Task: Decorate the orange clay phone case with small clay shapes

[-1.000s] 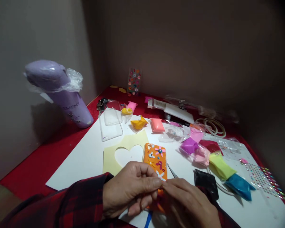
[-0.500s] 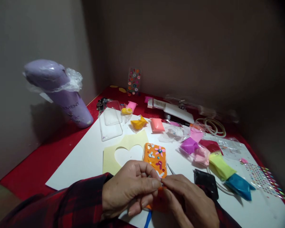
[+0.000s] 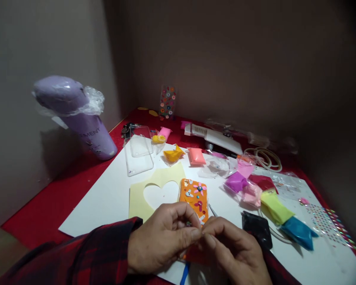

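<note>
Just below an orange decorated phone case (image 3: 194, 196), my left hand (image 3: 167, 235) is closed in a pinch, with a tiny shiny piece showing among its fingers. My right hand (image 3: 235, 245) pinches too, its fingertips meeting those of my left hand; whatever lies between the tips is too small to name. The case lies on white paper and carries small flowers and beads. Partly under my hands is an orange-red piece (image 3: 195, 253), beside a blue tool (image 3: 184, 273). A thin metal tool (image 3: 213, 210) lies right of the case.
Yellow paper with a heart cutout (image 3: 136, 200) and clear phone cases (image 3: 139, 162) lie to the left. Coloured clay packets (image 3: 274, 208), a black packet (image 3: 257, 229) and a rhinestone sheet (image 3: 324, 223) are at the right. A purple wrapped bottle (image 3: 96, 138) stands at the far left.
My fingers have shifted slightly. The right hand's fingers are more bent, and a small shiny piece now shows within my left hand.
</note>
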`<state>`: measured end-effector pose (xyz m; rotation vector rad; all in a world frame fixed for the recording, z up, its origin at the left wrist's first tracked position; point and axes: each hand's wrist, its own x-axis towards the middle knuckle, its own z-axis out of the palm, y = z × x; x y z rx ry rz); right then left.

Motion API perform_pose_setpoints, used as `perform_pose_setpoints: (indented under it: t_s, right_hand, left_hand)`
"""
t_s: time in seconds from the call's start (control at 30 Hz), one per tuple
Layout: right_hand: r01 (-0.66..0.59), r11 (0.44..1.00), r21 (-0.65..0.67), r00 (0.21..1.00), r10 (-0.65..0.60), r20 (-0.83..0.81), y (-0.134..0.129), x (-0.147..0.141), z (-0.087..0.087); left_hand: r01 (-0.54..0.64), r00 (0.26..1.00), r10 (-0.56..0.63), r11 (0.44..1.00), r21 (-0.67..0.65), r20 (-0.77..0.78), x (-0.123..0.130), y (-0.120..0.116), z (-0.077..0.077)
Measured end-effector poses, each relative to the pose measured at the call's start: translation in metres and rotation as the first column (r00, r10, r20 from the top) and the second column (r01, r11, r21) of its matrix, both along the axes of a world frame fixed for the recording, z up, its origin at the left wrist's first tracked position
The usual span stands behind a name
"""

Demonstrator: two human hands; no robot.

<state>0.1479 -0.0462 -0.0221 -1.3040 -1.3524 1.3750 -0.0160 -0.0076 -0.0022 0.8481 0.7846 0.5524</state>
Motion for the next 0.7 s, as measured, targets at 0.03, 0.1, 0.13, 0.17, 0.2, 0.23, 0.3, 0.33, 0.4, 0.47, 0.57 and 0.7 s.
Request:
perform_pose_setpoints:
  t_s: [0.03, 0.1, 0.13, 0.17, 0.2, 0.23, 0.3, 0.33, 0.4, 0.47, 0.57, 0.7]
  right_hand:
    - [0.001, 0.998, -0.064, 0.998, -0.005, -0.059, 0.000, 0.000, 0.000]
    - [-0.021, 0.979, -0.201, 0.975, -0.024, -0.220, 0.001, 0.000, -0.001]
    - [-0.041, 0.966, -0.257, 0.954, -0.038, -0.298, 0.001, -0.001, -0.002]
    - [-0.057, 0.954, -0.295, 0.930, -0.056, -0.362, 0.001, -0.002, -0.002]
    - [-0.066, 0.946, -0.317, 0.907, -0.076, -0.414, 0.001, -0.003, -0.003]
    - [-0.073, 0.942, -0.328, 0.887, -0.089, -0.453, 0.001, -0.004, -0.003]
    - [-0.077, 0.939, -0.335, 0.860, -0.108, -0.499, 0.001, -0.005, -0.004]
    - [-0.078, 0.940, -0.334, 0.850, -0.113, -0.515, 0.001, -0.006, -0.004]
    - [-0.084, 0.942, -0.326, 0.839, -0.110, -0.533, 0.001, -0.006, -0.005]
    - [-0.093, 0.942, -0.321, 0.830, -0.105, -0.548, 0.001, -0.007, -0.005]
    - [-0.098, 0.940, -0.327, 0.813, -0.114, -0.571, 0.002, -0.008, -0.004]
    - [-0.065, 0.946, -0.318, 0.831, -0.126, -0.543, 0.003, -0.008, -0.002]
  left_hand:
    - [0.002, 1.000, -0.001, 1.000, -0.005, 0.022, 0.000, 0.000, 0.000]
    - [0.025, 0.997, -0.023, 0.999, -0.034, 0.073, 0.001, 0.000, -0.001]
    - [0.040, 0.995, -0.035, 0.998, -0.050, 0.096, 0.001, 0.000, -0.002]
    - [0.052, 0.992, -0.045, 0.997, -0.060, 0.114, 0.001, 0.001, -0.003]
    - [0.060, 0.990, -0.051, 0.996, -0.070, 0.131, 0.001, 0.002, -0.005]
    - [0.068, 0.988, -0.056, 0.995, -0.077, 0.144, 0.001, 0.002, -0.007]
    - [0.069, 0.986, -0.055, 0.994, -0.085, 0.159, 0.001, 0.003, -0.009]
    - [0.072, 0.985, -0.057, 0.994, -0.087, 0.164, 0.000, 0.004, -0.010]
    - [0.082, 0.983, -0.065, 0.992, -0.094, 0.172, 0.000, 0.005, -0.011]
    - [0.084, 0.981, -0.064, 0.991, -0.100, 0.183, 0.000, 0.005, -0.012]
    - [0.079, 0.976, -0.051, 0.989, -0.128, 0.214, 0.001, 0.005, -0.013]
    - [0.077, 0.970, -0.041, 0.986, -0.146, 0.238, 0.001, 0.005, -0.015]
